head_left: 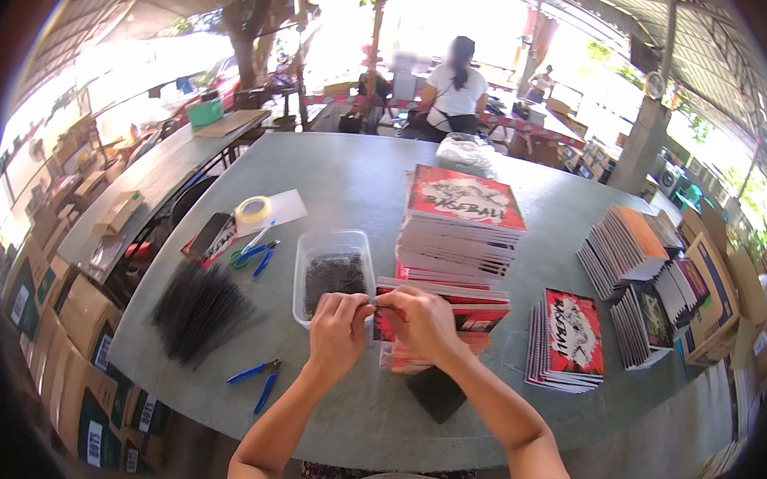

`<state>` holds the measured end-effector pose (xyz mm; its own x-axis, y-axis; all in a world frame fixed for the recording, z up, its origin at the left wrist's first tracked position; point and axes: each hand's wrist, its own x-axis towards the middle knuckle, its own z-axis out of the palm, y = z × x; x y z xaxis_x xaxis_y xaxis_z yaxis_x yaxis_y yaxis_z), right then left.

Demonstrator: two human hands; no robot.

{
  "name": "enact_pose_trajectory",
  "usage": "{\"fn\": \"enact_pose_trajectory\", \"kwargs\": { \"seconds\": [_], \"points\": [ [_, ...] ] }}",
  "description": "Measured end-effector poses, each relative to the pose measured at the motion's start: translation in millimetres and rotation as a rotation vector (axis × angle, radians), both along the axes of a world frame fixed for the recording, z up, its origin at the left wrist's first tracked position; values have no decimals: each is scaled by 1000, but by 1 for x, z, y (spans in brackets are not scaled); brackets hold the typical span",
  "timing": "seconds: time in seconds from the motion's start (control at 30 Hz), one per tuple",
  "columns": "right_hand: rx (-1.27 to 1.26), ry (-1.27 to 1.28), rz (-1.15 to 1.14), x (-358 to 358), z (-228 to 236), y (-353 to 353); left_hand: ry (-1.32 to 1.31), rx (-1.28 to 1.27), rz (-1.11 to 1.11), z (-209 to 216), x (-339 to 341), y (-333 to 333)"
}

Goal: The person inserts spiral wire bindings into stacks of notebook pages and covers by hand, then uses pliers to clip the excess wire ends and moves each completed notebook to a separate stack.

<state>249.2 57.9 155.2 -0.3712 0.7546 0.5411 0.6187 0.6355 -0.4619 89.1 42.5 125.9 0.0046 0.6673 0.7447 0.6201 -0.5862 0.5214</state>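
My left hand and my right hand meet with pinched fingertips at the left edge of a red-covered booklet pile. What lies between the fingertips is too small to make out. My right hand covers part of that pile. Just beyond my left hand stands a clear plastic tub with small black bits in it. A bundle of thin black spiral coils lies to the left. Blue-handled cutters rest near the left forearm. Under the right forearm is a dark square pad.
A tall stack of red booklets stands beyond my hands. Further booklet stacks and an open carton occupy the right side. A tape roll and more cutters lie at the left. A person sits beyond the table.
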Motion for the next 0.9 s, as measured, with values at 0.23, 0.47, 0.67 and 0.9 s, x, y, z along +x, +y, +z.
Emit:
{"fn": "enact_pose_trajectory", "kwargs": {
  "seconds": [0.23,0.47,0.67,0.9],
  "points": [
    [131,18,80,8,-10,0,-82,-490,-193,25,-24,-10],
    [211,81,108,-3,-11,2,-84,-128,-70,-5,-10,-3],
    [276,92,17,4,-13,2,2,-580,-317,9,-38,3],
    [191,80,-9,-3,-19,10,41,-809,-208,37,-40,5]
  ]
}}
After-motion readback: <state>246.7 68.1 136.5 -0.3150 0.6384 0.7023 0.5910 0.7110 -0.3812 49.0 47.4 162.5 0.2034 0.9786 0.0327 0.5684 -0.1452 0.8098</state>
